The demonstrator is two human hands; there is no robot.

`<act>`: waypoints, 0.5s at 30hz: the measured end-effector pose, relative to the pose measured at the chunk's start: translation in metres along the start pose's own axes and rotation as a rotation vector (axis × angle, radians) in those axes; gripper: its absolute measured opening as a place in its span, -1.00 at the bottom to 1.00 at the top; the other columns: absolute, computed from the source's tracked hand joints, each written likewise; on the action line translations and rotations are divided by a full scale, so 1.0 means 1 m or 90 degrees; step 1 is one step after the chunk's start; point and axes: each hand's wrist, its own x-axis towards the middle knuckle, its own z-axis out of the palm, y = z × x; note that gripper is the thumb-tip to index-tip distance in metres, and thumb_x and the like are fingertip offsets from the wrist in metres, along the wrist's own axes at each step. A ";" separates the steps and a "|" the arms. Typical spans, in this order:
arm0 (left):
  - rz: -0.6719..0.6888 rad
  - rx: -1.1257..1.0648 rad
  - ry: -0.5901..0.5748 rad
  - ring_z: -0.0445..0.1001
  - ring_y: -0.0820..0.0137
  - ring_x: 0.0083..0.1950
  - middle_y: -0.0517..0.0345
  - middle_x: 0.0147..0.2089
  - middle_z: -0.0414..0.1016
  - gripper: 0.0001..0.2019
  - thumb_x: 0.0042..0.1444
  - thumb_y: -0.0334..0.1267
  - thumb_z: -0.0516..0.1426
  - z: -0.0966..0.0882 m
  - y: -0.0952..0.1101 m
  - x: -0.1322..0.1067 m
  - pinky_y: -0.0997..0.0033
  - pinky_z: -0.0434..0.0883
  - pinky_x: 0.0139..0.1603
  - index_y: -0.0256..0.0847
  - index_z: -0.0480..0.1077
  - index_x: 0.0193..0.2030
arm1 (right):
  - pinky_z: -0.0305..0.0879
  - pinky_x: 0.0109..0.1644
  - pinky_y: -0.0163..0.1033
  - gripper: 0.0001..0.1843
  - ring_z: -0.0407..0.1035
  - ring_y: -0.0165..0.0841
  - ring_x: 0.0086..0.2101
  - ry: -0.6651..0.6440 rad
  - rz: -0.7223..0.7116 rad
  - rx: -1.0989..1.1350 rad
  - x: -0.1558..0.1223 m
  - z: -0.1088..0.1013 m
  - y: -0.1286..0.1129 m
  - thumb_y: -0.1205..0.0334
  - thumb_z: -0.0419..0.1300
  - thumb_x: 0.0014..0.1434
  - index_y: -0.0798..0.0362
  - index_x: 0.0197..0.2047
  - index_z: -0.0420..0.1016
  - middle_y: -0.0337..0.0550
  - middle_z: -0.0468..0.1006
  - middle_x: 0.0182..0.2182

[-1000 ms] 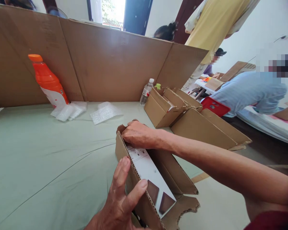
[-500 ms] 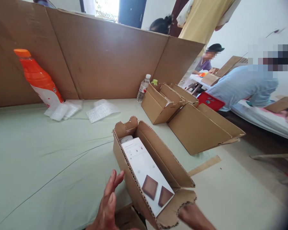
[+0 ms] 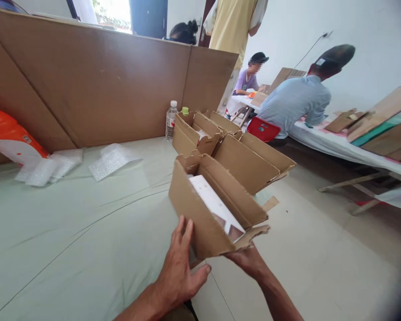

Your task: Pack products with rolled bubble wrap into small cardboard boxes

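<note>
Farthest to the left of the grip, and beyond it, an orange bottle (image 3: 11, 131) leans at the edge of view, with folded bubble-wrap pieces (image 3: 50, 167) just beside its base. Nearer to the grip, still on its left and beyond it, a crumpled bubble-wrap sheet (image 3: 112, 160) lies on the pale green table cover (image 3: 53, 249). Behind all of these, a tall cardboard panel (image 3: 120, 84) stands across the far side. Straight beyond the grip, near the panel, a clear bottle (image 3: 171, 122) with a white cap stands upright.

The left hand (image 3: 178, 267) lays its fingers against the left wall of an open cardboard box (image 3: 194, 209), its thumb spread well away from them, so nothing is pinched. The box sits directly ahead of that hand, between the two hands, its near end out past the table's edge. Inside it lies a white box (image 3: 217, 203) with brown squares printed toward its near end. Just past the box, away from the grip, stand a smaller open carton (image 3: 183, 136) and a longer carton (image 3: 243, 165).

The right hand (image 3: 249, 261) is under the box's near end; its fingers are hidden, so how they close cannot be told. Far beyond the grip, to its right, a person in a light blue shirt (image 3: 297, 102) sits on a red chair (image 3: 263, 129).
</note>
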 end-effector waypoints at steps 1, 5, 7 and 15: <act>-0.005 -0.016 -0.036 -0.19 -0.06 0.60 -0.17 0.62 -0.30 0.00 0.07 -0.22 0.24 0.005 0.004 0.017 -0.21 0.05 0.50 -0.12 -0.22 0.56 | 0.48 0.13 0.12 -0.33 0.53 0.05 0.02 0.029 0.012 -0.002 0.004 -0.013 0.010 -0.12 0.47 -0.05 0.05 0.07 0.59 0.08 0.65 0.01; -0.030 -0.068 -0.138 -0.21 -0.03 0.60 -0.28 0.60 -0.28 -0.01 0.02 -0.19 0.23 0.024 0.017 0.080 -0.12 -0.03 0.54 -0.36 -0.13 0.54 | 0.54 -0.06 0.02 -0.35 0.57 -0.02 -0.13 0.166 0.051 -0.047 0.028 -0.046 0.040 -0.14 0.50 -0.18 0.04 -0.09 0.54 0.05 0.68 -0.15; -0.041 -0.074 -0.143 -0.20 -0.03 0.60 -0.31 0.60 -0.24 0.01 -0.02 -0.21 0.22 0.032 0.019 0.102 -0.10 -0.04 0.55 -0.42 -0.13 0.53 | 0.53 -0.09 -0.01 -0.38 0.57 -0.05 -0.16 0.189 0.069 -0.063 0.042 -0.051 0.046 -0.16 0.46 -0.13 0.04 -0.09 0.51 0.04 0.68 -0.17; -0.057 -0.054 -0.153 -0.08 -0.04 0.58 -0.33 0.57 -0.13 0.00 -0.07 -0.17 0.20 0.051 0.013 0.117 -0.13 0.00 0.54 -0.44 -0.06 0.51 | 0.44 -0.12 0.00 -0.38 0.55 -0.08 -0.22 0.276 0.152 -0.338 0.056 -0.040 0.053 -0.18 0.10 0.17 0.08 0.12 0.47 0.07 0.67 -0.08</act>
